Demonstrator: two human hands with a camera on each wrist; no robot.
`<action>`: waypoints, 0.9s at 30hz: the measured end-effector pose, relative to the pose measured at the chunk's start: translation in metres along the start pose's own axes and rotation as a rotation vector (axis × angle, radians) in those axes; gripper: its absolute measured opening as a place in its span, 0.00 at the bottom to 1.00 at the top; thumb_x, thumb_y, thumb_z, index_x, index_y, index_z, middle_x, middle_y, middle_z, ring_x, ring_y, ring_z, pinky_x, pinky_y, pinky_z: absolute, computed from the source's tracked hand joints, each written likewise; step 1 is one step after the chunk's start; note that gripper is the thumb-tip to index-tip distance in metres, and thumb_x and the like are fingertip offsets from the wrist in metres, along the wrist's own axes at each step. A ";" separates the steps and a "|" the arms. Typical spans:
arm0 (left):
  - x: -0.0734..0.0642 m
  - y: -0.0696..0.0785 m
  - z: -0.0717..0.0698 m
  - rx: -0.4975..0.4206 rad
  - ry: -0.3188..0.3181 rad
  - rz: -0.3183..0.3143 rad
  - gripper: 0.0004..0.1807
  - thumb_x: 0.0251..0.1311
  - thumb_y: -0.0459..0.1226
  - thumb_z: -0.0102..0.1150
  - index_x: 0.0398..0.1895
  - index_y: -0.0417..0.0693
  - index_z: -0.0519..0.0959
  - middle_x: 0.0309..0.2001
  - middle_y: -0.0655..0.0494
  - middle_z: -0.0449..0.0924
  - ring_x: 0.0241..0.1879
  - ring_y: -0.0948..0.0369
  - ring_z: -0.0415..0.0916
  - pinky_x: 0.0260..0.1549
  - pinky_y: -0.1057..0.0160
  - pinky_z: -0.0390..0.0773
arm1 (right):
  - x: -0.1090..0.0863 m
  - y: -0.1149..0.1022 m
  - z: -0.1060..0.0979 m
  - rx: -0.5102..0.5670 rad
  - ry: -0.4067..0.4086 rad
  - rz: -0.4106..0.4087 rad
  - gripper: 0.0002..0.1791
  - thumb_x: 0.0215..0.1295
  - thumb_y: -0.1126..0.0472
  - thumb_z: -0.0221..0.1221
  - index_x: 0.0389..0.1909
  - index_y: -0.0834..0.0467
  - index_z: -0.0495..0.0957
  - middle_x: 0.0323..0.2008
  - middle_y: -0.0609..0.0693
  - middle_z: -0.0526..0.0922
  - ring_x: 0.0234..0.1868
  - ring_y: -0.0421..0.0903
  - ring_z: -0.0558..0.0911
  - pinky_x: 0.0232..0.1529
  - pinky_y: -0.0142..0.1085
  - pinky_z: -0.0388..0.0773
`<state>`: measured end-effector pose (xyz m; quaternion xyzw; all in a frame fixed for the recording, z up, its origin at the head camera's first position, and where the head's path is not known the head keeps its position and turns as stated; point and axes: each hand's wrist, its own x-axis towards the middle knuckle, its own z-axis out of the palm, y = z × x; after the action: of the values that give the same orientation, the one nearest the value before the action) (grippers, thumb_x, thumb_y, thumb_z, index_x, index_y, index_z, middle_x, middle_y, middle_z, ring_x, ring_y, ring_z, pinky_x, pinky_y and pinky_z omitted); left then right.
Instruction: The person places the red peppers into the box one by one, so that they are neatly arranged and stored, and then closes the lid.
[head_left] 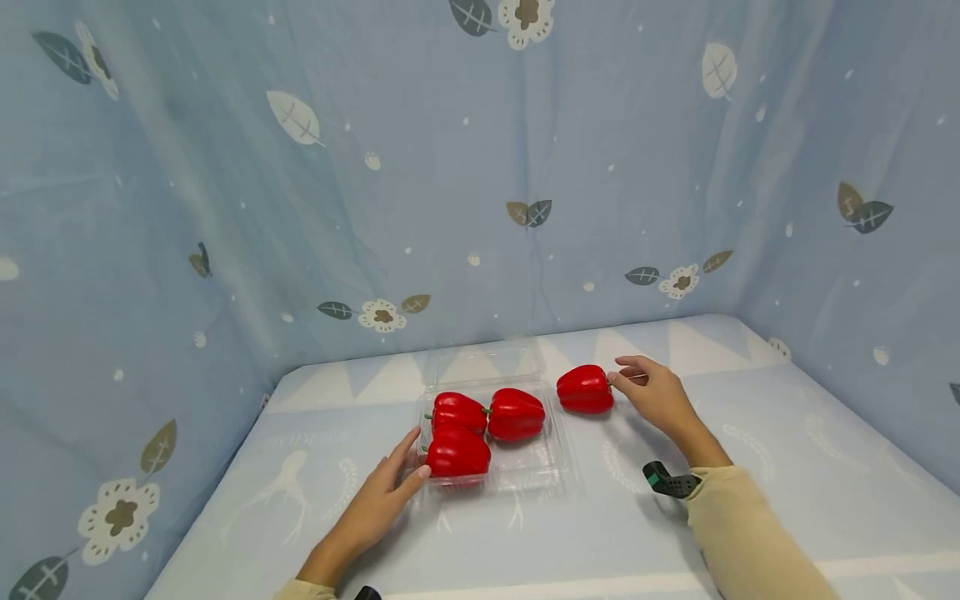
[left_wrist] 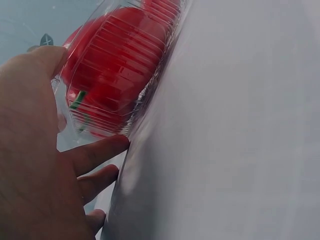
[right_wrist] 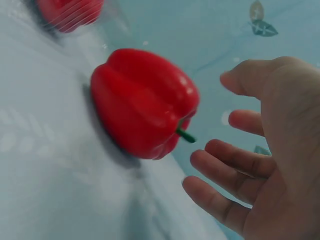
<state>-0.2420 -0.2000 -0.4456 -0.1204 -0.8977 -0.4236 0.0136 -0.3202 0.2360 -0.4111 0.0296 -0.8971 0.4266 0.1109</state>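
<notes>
Three red bell peppers lie in a clear plastic clamshell box [head_left: 525, 477]: one at the back left [head_left: 459, 410], one at the right [head_left: 516, 415] and one at the front left [head_left: 457, 452]. My left hand [head_left: 378, 500] rests at the box's left front corner, its thumb on the rim and its fingers spread along the side. A fourth red bell pepper [head_left: 585, 389] lies on its side on the table, right of the box, with its green stem [right_wrist: 186, 135] toward my right hand [head_left: 656, 398]. That hand hovers beside the stem, fingers relaxed and apart from the pepper.
The box's clear lid [head_left: 483, 363] lies folded back behind it. A pale patterned cloth covers the table [head_left: 600, 533]. Blue printed curtains [head_left: 450, 208] hang behind and at both sides. A black band [head_left: 670, 481] is on the right wrist.
</notes>
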 end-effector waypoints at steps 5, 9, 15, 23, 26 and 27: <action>-0.002 0.000 0.002 0.002 0.007 0.013 0.41 0.69 0.59 0.53 0.80 0.58 0.55 0.63 0.49 0.77 0.69 0.49 0.67 0.73 0.39 0.39 | 0.002 0.009 0.014 0.015 -0.044 0.025 0.39 0.70 0.38 0.57 0.73 0.58 0.65 0.66 0.66 0.71 0.63 0.64 0.74 0.58 0.57 0.75; -0.001 -0.001 0.003 0.002 0.001 0.002 0.42 0.68 0.60 0.53 0.80 0.58 0.54 0.63 0.49 0.77 0.69 0.49 0.66 0.73 0.39 0.38 | 0.002 0.011 0.023 0.028 -0.080 0.029 0.44 0.69 0.38 0.58 0.76 0.59 0.58 0.70 0.68 0.63 0.67 0.67 0.68 0.61 0.61 0.70; 0.001 0.000 0.004 0.015 0.002 0.001 0.43 0.68 0.62 0.53 0.80 0.58 0.54 0.63 0.49 0.77 0.70 0.48 0.66 0.72 0.38 0.38 | 0.003 0.012 0.035 0.016 -0.082 0.002 0.50 0.65 0.40 0.63 0.78 0.60 0.53 0.71 0.69 0.60 0.68 0.68 0.66 0.62 0.63 0.68; 0.001 -0.001 0.003 0.029 -0.002 0.004 0.43 0.68 0.62 0.53 0.80 0.57 0.54 0.63 0.50 0.77 0.69 0.48 0.66 0.72 0.38 0.39 | 0.001 0.017 0.046 0.057 -0.061 -0.077 0.49 0.64 0.45 0.67 0.79 0.56 0.53 0.71 0.65 0.63 0.66 0.65 0.68 0.63 0.61 0.69; 0.001 -0.001 0.002 0.035 -0.001 0.012 0.43 0.68 0.61 0.53 0.80 0.57 0.54 0.63 0.50 0.77 0.69 0.49 0.66 0.72 0.37 0.39 | -0.002 0.018 0.046 0.064 -0.065 -0.090 0.47 0.64 0.49 0.67 0.79 0.54 0.54 0.71 0.64 0.64 0.66 0.64 0.69 0.62 0.61 0.70; 0.001 -0.001 0.002 0.036 0.001 0.019 0.43 0.68 0.61 0.53 0.80 0.57 0.54 0.63 0.50 0.77 0.69 0.49 0.66 0.72 0.37 0.39 | -0.002 0.017 0.046 0.058 -0.064 -0.091 0.46 0.65 0.50 0.67 0.79 0.54 0.54 0.71 0.64 0.65 0.65 0.63 0.69 0.62 0.60 0.70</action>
<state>-0.2428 -0.1991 -0.4469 -0.1284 -0.9041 -0.4072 0.0200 -0.3289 0.2118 -0.4526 0.0875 -0.8851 0.4459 0.1004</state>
